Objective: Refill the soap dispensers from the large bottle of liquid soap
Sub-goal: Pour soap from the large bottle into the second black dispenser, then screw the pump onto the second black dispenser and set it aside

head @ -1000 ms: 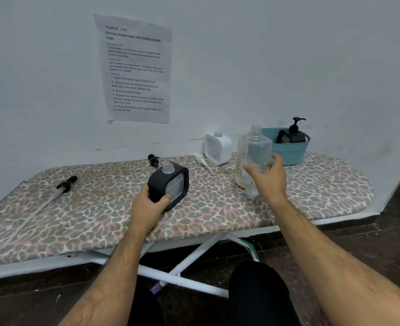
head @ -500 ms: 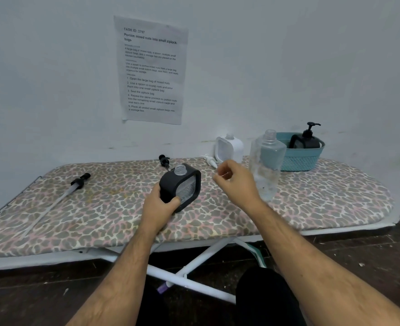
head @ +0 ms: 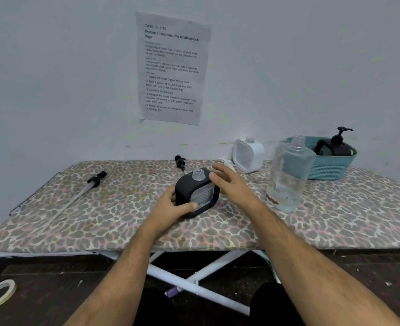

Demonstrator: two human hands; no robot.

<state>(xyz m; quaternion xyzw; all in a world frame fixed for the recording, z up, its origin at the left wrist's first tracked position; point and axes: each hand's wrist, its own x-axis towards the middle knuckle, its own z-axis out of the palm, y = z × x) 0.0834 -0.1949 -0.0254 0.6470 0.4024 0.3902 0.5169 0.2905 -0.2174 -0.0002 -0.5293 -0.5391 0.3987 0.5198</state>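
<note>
Head view: we see the left hand (head: 173, 209) clasping the black dispenser (head: 197, 192) by its lower side, tilted, on the ironing board (head: 100, 220). The right hand (head: 234, 187) hovers at the dispenser's top edge, fingers loosely spread, holding nothing. The dispenser neck is uncapped; its pump (head: 180, 162) lies behind. The large soap bottle (head: 288, 175) stands upright to the right, uncapped, partly full. We judge the bottle moderately heavy, rigid and likely slick; grasp it around mid-body. The padded board is soft, so steady the light dispenser while pouring.
</note>
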